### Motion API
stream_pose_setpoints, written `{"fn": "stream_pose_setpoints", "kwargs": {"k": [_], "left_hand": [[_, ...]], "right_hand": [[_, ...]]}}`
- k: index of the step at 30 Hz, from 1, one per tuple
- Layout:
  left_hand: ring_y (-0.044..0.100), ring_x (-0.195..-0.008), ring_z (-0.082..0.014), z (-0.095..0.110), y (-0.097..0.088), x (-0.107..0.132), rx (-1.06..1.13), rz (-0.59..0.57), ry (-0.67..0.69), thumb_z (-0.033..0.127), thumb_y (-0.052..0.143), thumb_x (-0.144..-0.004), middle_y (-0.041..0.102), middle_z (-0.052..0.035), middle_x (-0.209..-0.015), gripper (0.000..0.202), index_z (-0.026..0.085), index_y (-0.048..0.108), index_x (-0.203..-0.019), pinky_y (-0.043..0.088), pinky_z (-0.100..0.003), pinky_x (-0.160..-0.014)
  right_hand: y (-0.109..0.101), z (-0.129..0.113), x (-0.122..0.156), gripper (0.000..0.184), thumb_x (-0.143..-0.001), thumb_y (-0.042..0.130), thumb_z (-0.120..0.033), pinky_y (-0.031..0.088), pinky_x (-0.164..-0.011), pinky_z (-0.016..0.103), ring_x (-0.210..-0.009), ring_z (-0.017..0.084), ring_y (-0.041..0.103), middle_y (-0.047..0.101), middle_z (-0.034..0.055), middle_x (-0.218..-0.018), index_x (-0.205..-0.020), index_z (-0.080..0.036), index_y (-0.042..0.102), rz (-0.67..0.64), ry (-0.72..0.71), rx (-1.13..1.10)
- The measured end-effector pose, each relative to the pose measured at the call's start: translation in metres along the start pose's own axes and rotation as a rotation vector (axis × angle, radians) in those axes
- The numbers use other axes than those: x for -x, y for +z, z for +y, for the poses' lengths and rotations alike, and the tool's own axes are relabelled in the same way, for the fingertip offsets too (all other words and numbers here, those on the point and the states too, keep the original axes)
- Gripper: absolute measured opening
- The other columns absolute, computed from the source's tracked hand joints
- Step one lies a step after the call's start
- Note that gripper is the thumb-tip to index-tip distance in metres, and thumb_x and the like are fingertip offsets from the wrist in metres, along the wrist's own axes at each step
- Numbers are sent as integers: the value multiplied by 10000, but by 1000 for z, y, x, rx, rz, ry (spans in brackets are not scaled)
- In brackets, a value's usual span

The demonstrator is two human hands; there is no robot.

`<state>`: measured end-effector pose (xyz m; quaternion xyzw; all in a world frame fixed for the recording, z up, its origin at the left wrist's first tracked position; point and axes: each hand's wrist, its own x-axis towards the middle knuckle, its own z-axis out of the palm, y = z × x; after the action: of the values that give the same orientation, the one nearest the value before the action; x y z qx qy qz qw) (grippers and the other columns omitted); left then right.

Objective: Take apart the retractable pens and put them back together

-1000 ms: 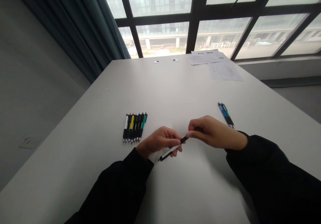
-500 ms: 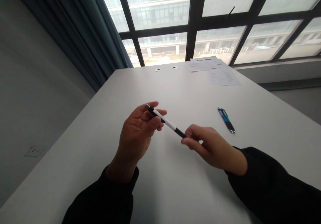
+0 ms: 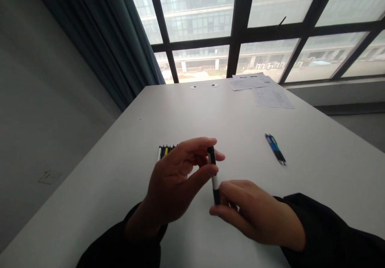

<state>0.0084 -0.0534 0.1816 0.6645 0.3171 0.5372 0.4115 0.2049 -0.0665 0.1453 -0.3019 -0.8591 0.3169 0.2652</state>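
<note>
I hold a black and white pen point(image 3: 214, 178) upright between both hands above the white table point(image 3: 315, 152). My left hand point(image 3: 177, 184) pinches its upper end between thumb and fingers. My right hand point(image 3: 252, 214) is closed round its lower end. A row of several pens point(image 3: 165, 150) lies on the table behind my left hand, mostly hidden by it. Two pens, one blue and one green point(image 3: 276, 149), lie side by side to the right.
Sheets of paper point(image 3: 260, 87) lie at the far end of the table near the window. Two small round discs point(image 3: 203, 86) sit at the far edge. A dark curtain point(image 3: 114, 47) hangs at the left. A wall socket point(image 3: 49, 176) is low on the left wall.
The pen has turned from slanted to upright and both hands have come lower and closer together. The row of pens shows again behind my left hand.
</note>
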Motion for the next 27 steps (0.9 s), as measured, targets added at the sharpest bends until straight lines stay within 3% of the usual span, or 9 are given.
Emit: {"fn": "stream_pose_setpoints", "kwargs": {"k": [3, 8, 12, 15, 22, 27], "left_hand": [[726, -969, -176, -3, 1, 1, -21, 10, 13, 110, 713, -871, 754, -25, -1043, 461, 318, 642, -1276, 634, -263, -784], [735, -917, -186, -2, 2, 2, -8, 22, -14, 133, 746, -845, 754, -25, -965, 374, 293, 680, -1177, 644, -284, -770], [736, -941, -219, -3, 2, 1, -83, 33, 12, 185, 739, -861, 757, -56, -993, 476, 293, 623, -1309, 653, -302, -731], [732, -939, -200, -7, 3, -2, -132, 52, 34, 170, 743, -856, 754, -41, -997, 502, 304, 608, -1321, 645, -280, -739], [703, -850, -126, -27, 13, -16, -137, 223, -27, 188, 763, -841, 725, -9, -926, 452, 242, 603, -1260, 595, -198, -729], [679, -769, -123, -35, 19, -20, -128, 183, -89, 241, 730, -868, 714, -17, -899, 403, 216, 584, -1243, 561, -201, -645]], "right_hand": [[1, 3, -1, 283, -989, 549, -366, 368, -565, 229, -573, 104, 446, 549, -21, -659, -766, -207, 476, -1, 0, -10], [2, 4, 0, 281, -992, 536, -371, 357, -566, 241, -578, 108, 440, 540, -22, -667, -774, -208, 466, -22, -1, 0], [1, 4, 0, 284, -989, 535, -372, 351, -559, 234, -567, 102, 423, 523, -30, -662, -770, -211, 452, -16, 28, -36], [2, 7, 0, 285, -996, 509, -370, 341, -553, 240, -566, 106, 427, 523, -25, -661, -766, -211, 449, 1, 73, -14], [10, 24, 7, 265, -1026, 409, -334, 364, -611, 283, -624, 148, 526, 618, 34, -727, -858, -182, 545, 44, 77, 189], [10, 29, 8, 247, -1006, 429, -310, 346, -574, 265, -575, 136, 499, 579, 9, -667, -797, -199, 496, 65, 133, 175]]}}
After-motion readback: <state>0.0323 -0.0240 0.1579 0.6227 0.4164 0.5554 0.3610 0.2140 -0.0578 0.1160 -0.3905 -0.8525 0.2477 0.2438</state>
